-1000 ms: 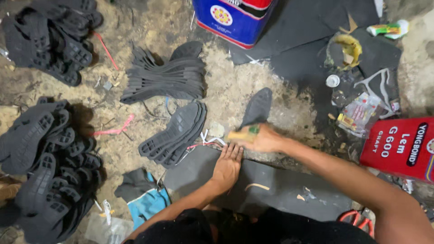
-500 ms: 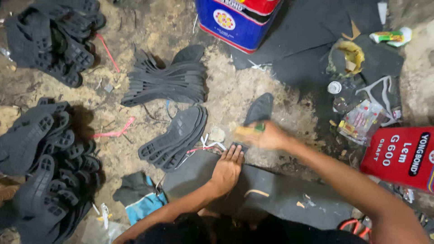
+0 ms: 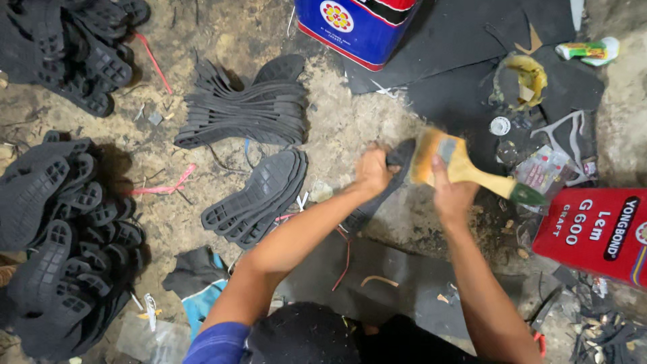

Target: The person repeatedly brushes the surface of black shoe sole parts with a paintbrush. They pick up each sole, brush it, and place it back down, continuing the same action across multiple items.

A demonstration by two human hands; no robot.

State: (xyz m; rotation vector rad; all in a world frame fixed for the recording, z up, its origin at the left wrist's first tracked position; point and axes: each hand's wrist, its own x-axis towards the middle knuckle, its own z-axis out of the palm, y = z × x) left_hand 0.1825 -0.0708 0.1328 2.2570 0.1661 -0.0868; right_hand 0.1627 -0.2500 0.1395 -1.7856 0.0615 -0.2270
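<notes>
ridged black sole (image 3: 394, 176), glue-caked flat brush (image 3: 465, 166)

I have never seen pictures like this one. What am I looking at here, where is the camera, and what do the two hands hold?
The camera sits on a person's head and looks down at their own two bare hands; there is no machine. The left hand holds a dark shoe sole up off the ground. The right hand holds a wide paintbrush, with its bristles at the sole. On the dirt ground lie stacks of black soles, a blue tin and a red tin.
</notes>
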